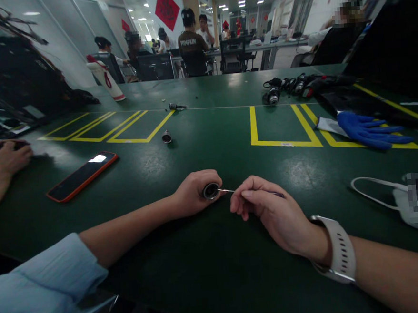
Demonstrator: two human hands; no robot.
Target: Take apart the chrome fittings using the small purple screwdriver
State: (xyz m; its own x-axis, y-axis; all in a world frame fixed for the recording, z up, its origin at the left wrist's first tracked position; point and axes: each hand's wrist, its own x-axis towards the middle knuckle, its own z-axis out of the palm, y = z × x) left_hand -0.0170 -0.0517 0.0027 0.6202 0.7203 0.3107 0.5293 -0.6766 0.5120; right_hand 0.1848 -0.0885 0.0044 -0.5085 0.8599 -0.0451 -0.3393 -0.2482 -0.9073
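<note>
My left hand (193, 195) is closed around a round metal connector (210, 191), its ringed, dark open end facing me. In my right hand (275, 214) a slim screwdriver (226, 190) is pinched between thumb and fingers. Its thin shaft points left and reaches the connector's open end; the tip's exact seat is too small to make out. The dark handle end shows behind the right thumb. Beyond my hands, a small metal shell (166, 136) lies on the green table (209, 156). Farther back is another connector piece with a short stem (177, 106).
An orange-edged phone (83, 176) lies left, near another person's hand (7, 158). Blue gloves (370, 128), a face mask (409, 202) and dark cabled connectors (272, 95) lie right. A white bottle-like object (106, 78) stands at the back left. Yellow tape marks the table.
</note>
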